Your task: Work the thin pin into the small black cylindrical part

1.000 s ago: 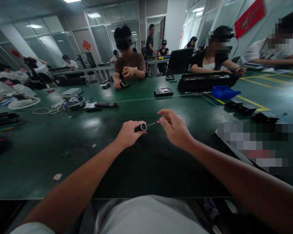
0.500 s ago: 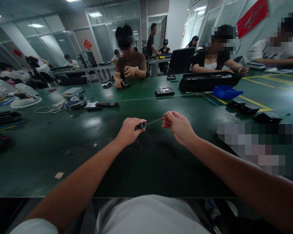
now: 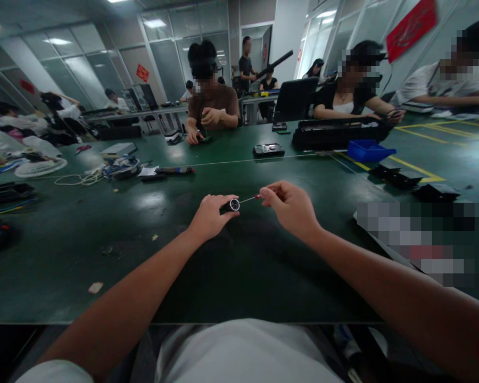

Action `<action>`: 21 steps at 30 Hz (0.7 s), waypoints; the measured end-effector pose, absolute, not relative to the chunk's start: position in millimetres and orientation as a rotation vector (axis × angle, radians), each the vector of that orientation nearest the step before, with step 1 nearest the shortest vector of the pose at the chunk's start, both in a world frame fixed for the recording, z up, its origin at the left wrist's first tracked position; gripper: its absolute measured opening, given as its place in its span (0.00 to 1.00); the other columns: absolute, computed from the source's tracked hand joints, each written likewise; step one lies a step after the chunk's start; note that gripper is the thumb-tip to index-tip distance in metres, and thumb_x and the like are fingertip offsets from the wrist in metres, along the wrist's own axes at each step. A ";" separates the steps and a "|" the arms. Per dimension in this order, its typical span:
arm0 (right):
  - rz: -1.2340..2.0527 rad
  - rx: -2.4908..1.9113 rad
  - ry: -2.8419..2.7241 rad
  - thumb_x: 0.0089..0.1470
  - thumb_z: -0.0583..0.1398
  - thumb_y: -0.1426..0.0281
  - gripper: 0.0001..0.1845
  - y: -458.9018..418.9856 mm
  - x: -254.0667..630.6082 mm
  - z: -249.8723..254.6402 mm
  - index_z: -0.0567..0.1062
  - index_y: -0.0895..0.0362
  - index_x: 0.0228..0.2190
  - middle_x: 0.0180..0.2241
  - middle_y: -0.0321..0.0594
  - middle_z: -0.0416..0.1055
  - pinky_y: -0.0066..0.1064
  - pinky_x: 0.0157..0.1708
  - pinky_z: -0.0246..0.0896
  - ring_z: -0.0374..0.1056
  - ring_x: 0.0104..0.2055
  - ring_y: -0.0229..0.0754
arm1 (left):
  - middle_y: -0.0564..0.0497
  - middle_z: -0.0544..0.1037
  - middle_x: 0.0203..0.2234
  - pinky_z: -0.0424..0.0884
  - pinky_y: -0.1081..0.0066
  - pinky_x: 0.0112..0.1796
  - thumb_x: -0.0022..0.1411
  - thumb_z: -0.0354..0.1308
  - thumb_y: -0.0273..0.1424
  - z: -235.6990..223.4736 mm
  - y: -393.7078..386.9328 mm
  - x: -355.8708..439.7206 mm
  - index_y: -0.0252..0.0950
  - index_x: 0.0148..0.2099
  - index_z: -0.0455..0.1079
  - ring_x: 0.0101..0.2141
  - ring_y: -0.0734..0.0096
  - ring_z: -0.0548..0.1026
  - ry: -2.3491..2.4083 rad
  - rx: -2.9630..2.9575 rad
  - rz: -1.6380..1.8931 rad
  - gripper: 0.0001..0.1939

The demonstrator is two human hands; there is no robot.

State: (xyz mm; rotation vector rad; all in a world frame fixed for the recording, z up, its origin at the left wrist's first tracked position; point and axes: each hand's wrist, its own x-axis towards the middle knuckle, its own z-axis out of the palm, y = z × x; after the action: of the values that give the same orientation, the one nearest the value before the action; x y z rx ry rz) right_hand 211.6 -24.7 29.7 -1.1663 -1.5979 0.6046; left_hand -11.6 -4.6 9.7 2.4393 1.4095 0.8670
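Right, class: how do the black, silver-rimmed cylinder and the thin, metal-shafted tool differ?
Shape: the black, silver-rimmed cylinder is thick and round; the thin, metal-shafted tool is slender and straight.
Colour: the cylinder is mainly black with a silver rim; the tool shows a silvery shaft and some red.
Hold: the cylinder is in the left grip, the tool in the right grip.
Both are hand-held and partly covered.

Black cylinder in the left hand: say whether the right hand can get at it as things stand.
Likely yes: nothing visible stands between the right hand and the black cylinder except the thin-shafted tool it holds.
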 end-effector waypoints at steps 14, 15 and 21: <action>0.332 -1.146 -1.978 0.63 0.55 0.65 0.10 -33.6 212.8 41.2 0.75 0.54 0.37 0.29 0.38 0.76 0.34 0.31 0.59 0.70 0.30 0.42 | 0.49 0.80 0.47 0.55 0.45 0.60 0.60 0.65 0.33 7.8 -6.5 -10.6 0.44 0.55 0.73 0.47 0.58 0.75 1.386 2.414 0.814 0.19; 0.333 -1.184 -1.979 0.64 0.54 0.63 0.12 -33.0 213.2 41.4 0.76 0.54 0.37 0.26 0.37 0.74 0.34 0.29 0.57 0.69 0.27 0.42 | 0.49 0.79 0.48 0.54 0.44 0.61 0.61 0.65 0.33 8.0 -7.1 -10.3 0.44 0.55 0.73 0.48 0.58 0.74 1.385 2.411 0.808 0.19; 0.315 -1.184 -2.010 0.64 0.54 0.66 0.13 -30.9 212.7 36.1 0.74 0.55 0.47 0.31 0.40 0.77 0.34 0.31 0.58 0.70 0.29 0.43 | 0.49 0.79 0.49 0.53 0.43 0.62 0.61 0.65 0.34 5.7 -6.0 -13.2 0.45 0.55 0.73 0.50 0.57 0.74 1.403 2.406 0.835 0.19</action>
State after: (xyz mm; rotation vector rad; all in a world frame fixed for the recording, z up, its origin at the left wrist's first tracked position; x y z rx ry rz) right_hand 212.7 -30.9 36.1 -1.1842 -2.0098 0.3152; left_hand -13.2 -6.0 5.7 2.4062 1.4032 0.8353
